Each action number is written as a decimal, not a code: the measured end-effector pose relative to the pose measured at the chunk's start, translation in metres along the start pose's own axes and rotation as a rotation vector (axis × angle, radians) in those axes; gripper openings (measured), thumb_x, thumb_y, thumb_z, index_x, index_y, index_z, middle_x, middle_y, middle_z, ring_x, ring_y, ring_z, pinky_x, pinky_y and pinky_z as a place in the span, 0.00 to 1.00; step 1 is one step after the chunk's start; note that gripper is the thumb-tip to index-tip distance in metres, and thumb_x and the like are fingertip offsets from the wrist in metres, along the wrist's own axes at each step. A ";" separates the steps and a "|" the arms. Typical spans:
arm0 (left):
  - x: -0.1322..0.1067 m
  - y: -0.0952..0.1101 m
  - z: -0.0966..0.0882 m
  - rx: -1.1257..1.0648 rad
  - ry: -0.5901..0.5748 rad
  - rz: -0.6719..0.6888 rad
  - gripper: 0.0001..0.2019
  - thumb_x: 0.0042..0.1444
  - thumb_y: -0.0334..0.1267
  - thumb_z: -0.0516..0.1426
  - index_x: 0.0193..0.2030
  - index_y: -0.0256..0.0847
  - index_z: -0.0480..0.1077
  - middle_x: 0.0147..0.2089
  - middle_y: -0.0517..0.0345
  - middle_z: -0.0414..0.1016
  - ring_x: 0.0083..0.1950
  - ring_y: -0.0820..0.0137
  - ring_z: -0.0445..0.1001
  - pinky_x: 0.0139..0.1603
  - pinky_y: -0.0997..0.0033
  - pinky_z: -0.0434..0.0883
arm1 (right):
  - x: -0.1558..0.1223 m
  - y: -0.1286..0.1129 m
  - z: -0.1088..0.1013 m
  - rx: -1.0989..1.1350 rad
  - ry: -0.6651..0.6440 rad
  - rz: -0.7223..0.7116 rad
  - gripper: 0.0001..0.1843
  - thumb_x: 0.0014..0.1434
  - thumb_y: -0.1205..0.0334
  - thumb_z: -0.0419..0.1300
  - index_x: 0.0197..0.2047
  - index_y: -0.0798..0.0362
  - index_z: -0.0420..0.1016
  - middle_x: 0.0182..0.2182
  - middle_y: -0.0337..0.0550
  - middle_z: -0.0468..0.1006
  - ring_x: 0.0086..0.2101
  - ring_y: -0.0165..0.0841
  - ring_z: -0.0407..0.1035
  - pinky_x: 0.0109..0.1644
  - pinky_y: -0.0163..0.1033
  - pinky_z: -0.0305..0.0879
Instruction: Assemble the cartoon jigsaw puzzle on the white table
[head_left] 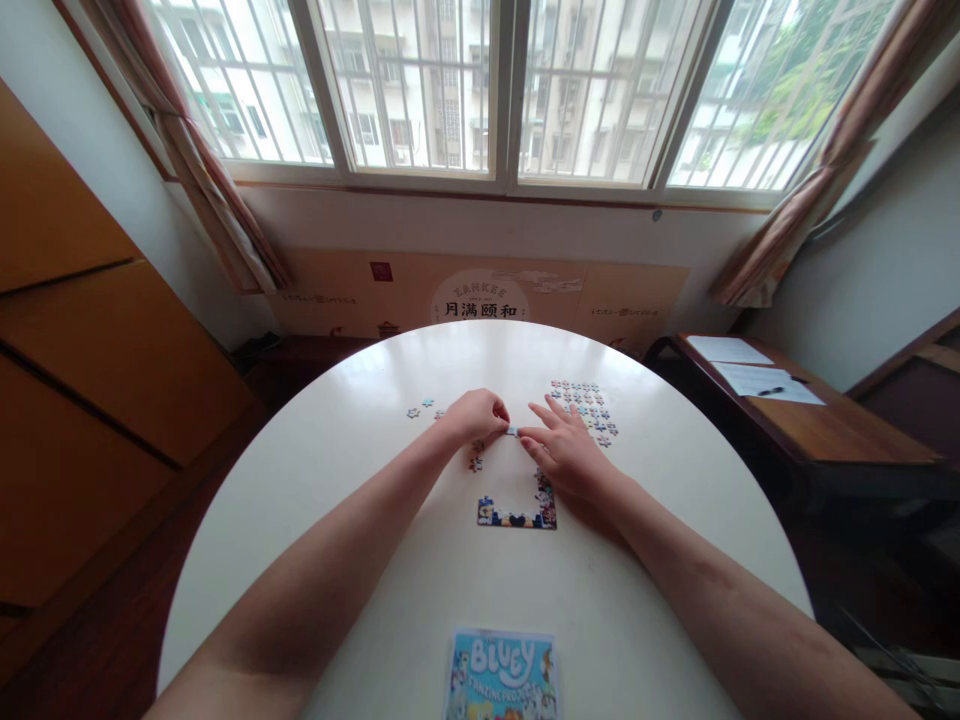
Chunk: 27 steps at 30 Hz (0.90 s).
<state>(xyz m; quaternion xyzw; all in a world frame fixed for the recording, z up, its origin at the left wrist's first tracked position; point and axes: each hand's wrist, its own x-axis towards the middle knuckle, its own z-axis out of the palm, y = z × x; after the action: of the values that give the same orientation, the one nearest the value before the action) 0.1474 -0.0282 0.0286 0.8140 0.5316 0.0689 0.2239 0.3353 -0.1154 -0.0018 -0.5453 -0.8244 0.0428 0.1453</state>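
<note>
A partly joined jigsaw puzzle border (pixel 517 520) lies on the white round table (pixel 360 600), with its bottom edge and right side showing. At the border's far side my left hand (pixel 480 415) pinches at a small light-blue puzzle piece (pixel 513 431). My right hand (pixel 562 445) rests palm down with fingers spread, its fingertips beside that piece, covering part of the right side. A couple of joined puzzle pieces (pixel 476 462) sit just below my left hand. Rows of loose puzzle pieces (pixel 576 392) lie beyond my right hand, some partly hidden by it.
Several loose pieces (pixel 414 412) lie left of my left hand. A blue picture card reading "Bluey" (pixel 504 675) is at the table's near edge. To the right stands a wooden desk (pixel 847 430) with papers (pixel 765 383) and a pen. Barred windows (pixel 420 90) are ahead.
</note>
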 end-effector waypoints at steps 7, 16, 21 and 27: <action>-0.001 0.003 0.003 0.019 0.054 -0.012 0.08 0.49 0.33 0.64 0.36 0.42 0.84 0.37 0.55 0.84 0.39 0.64 0.78 0.38 0.71 0.70 | 0.000 0.000 0.000 0.002 -0.004 -0.006 0.22 0.73 0.52 0.48 0.58 0.46 0.80 0.71 0.52 0.62 0.73 0.56 0.43 0.72 0.72 0.39; -0.007 -0.031 -0.063 -0.156 0.361 -0.095 0.13 0.62 0.40 0.59 0.48 0.37 0.81 0.43 0.50 0.82 0.35 0.69 0.76 0.33 0.73 0.70 | -0.003 -0.001 -0.001 -0.005 -0.009 -0.017 0.23 0.73 0.51 0.48 0.59 0.46 0.79 0.72 0.52 0.61 0.73 0.57 0.42 0.72 0.73 0.37; -0.017 -0.078 -0.094 0.018 0.371 -0.345 0.14 0.60 0.38 0.60 0.51 0.43 0.80 0.48 0.53 0.82 0.38 0.69 0.77 0.36 0.73 0.70 | -0.004 -0.002 0.000 -0.007 0.005 -0.015 0.22 0.73 0.52 0.49 0.58 0.46 0.80 0.71 0.51 0.61 0.73 0.57 0.42 0.71 0.73 0.38; -0.012 -0.097 -0.081 0.113 0.188 -0.409 0.14 0.50 0.32 0.66 0.45 0.45 0.83 0.45 0.54 0.84 0.42 0.65 0.80 0.42 0.73 0.72 | -0.005 0.000 0.003 -0.017 0.024 -0.017 0.22 0.73 0.52 0.48 0.58 0.45 0.80 0.71 0.50 0.62 0.73 0.56 0.43 0.72 0.72 0.39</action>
<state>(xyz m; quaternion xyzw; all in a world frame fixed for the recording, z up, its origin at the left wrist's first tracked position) 0.0331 0.0174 0.0597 0.6907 0.7068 0.0677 0.1370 0.3363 -0.1192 -0.0056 -0.5398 -0.8277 0.0282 0.1509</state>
